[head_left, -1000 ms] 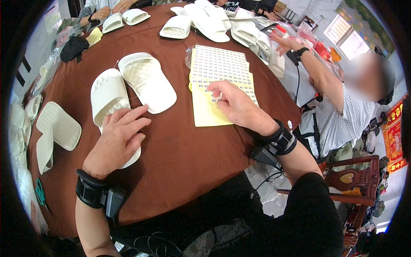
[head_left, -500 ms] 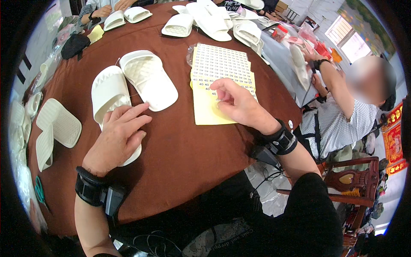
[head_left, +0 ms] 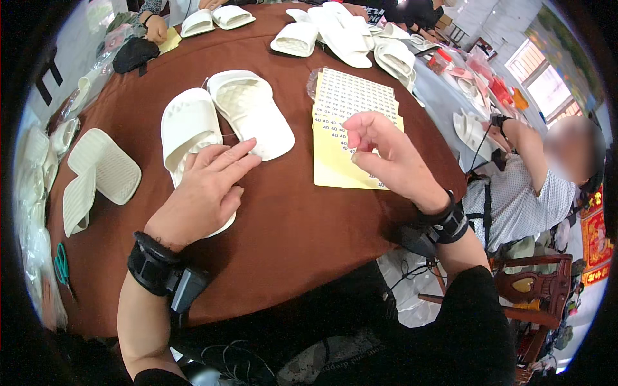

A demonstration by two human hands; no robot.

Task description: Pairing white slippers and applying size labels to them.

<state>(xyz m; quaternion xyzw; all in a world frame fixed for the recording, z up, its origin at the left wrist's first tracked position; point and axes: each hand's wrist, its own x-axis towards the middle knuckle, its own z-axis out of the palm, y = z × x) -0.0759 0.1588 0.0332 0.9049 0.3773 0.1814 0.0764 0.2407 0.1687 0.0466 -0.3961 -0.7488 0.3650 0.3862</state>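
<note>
My left hand [head_left: 203, 193] lies with fingers stretched over a pair of white slide slippers. It covers part of the left slipper [head_left: 191, 125], and its fingertips reach the lower edge of the right slipper [head_left: 261, 119]. Over the yellow sticker sheet [head_left: 335, 170], printed with rows of small labels, my right hand [head_left: 386, 151] is held with its thumb and curled fingers close together. Whatever sits at those fingertips is too small to make out. White label sheets [head_left: 357, 90] overlap the top of the yellow one.
Another white slipper pair [head_left: 116, 167] and teal-handled scissors [head_left: 61, 264] lie at left. Several white slippers [head_left: 341, 38] are piled at the far side. At right, a person [head_left: 515, 199] handles slippers at a grey table [head_left: 444, 96]; a wooden chair [head_left: 531, 283] stands nearby.
The whole view has shifted, carrying table things rightward. My hands keep nearly the same places over slipper and sheet. At far left, another person's hand has come to a yellow sheet.
</note>
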